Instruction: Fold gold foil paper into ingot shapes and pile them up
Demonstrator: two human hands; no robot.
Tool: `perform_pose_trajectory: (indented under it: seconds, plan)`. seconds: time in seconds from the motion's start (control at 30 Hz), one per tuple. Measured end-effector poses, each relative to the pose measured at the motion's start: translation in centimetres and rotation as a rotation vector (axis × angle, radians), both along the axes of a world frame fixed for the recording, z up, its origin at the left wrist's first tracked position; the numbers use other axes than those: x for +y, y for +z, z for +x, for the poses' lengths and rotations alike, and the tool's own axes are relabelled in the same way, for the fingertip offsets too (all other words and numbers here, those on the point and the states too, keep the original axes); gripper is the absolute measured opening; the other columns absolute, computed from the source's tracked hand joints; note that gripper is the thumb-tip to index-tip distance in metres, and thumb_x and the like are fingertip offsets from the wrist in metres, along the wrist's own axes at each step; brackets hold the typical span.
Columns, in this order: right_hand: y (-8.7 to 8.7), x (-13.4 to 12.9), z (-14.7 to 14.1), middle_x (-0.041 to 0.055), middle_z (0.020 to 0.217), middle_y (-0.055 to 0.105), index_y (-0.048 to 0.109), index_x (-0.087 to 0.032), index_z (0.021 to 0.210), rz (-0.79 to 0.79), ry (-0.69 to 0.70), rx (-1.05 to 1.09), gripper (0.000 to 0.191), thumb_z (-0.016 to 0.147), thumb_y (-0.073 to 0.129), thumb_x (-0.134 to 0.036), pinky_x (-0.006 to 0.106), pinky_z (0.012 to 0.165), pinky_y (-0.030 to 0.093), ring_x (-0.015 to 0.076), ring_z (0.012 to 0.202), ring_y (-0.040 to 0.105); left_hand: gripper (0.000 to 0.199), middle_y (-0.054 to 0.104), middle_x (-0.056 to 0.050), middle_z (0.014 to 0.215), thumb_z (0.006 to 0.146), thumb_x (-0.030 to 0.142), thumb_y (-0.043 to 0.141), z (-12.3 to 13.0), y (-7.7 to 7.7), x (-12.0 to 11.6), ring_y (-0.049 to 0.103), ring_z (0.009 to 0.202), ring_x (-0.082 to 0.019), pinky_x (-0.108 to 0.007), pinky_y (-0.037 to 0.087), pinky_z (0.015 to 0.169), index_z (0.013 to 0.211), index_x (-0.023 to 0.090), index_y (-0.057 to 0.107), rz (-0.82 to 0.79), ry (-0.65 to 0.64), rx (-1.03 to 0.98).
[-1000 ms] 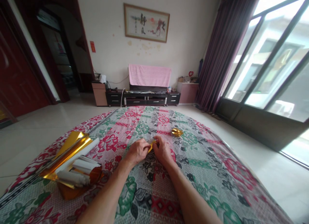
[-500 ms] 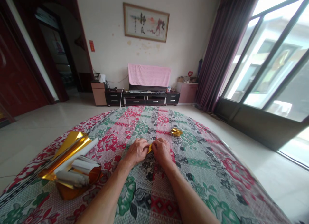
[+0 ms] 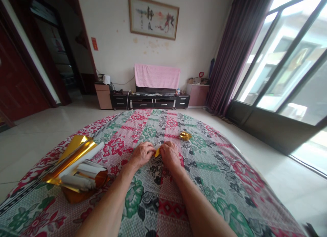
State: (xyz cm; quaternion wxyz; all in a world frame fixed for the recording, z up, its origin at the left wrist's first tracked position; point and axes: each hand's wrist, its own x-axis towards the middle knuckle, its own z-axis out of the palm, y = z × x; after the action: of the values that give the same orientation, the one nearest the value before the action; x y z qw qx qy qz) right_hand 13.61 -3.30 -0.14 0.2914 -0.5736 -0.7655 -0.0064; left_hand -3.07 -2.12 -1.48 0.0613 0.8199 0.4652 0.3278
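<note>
Between my two hands is a small piece of gold and white foil paper (image 3: 157, 151), held just above the flowered cloth. My left hand (image 3: 143, 154) pinches its left side with closed fingers. On the other side my right hand (image 3: 169, 154) closes over the paper, and its fingertips are partly hidden. A crumpled or folded gold foil piece (image 3: 185, 136) lies on the cloth beyond my right hand. To the left of my hands, sheets and rolls of gold foil paper (image 3: 76, 158) with white backs lie in a loose pile.
The flowered cloth (image 3: 204, 175) covers a large round-edged surface before me. Past its far edge stands a low black cabinet (image 3: 150, 102) with a pink cloth (image 3: 157, 75) draped over what is on it. A glazed door (image 3: 281, 76) and purple curtain (image 3: 224, 59) are at the right.
My hands stay together on the foil paper, with the fingers shifted slightly and a bit more of the gold side showing. The view has tilted a little.
</note>
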Motion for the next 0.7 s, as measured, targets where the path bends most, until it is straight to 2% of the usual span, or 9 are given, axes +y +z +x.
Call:
perform_pose_trajectory:
  seconds: [0.2,0.47,0.7]
  plan:
    - [0.22,-0.27,-0.12,0.0038,0.089,0.058,0.065,-0.023,0.078,-0.004,0.121,-0.048,0.018,0.083,0.048,-0.020,0.028,0.078,0.029,0.0168,0.086,0.047,0.016,0.063,-0.002,0.092,0.074,0.019,0.057,0.13,-0.11,0.22,0.055,0.088,-0.016,-0.029,0.043,0.083,0.080,0.024,0.071,-0.016,0.024,-0.018]
    - [-0.02,-0.49,-0.30,0.0038,0.086,0.056,0.063,-0.019,0.079,-0.007,0.104,0.008,0.013,0.079,0.051,-0.023,0.026,0.077,0.031,0.0156,0.083,0.048,0.015,0.065,-0.002,0.089,0.071,0.015,0.057,-0.10,0.05,0.35,0.058,0.084,-0.014,-0.026,0.045,0.081,0.075,0.021,0.070,-0.063,0.013,-0.135]
    - [0.34,-0.77,-0.13,0.0030,0.087,0.055,0.061,-0.019,0.080,-0.023,0.130,0.009,0.010,0.079,0.053,-0.024,0.027,0.077,0.031,0.0156,0.083,0.048,0.010,0.063,-0.002,0.090,0.067,0.020,0.062,-0.03,-0.08,0.30,0.056,0.086,-0.016,-0.030,0.044,0.083,0.072,0.022,0.069,-0.048,0.045,-0.059]
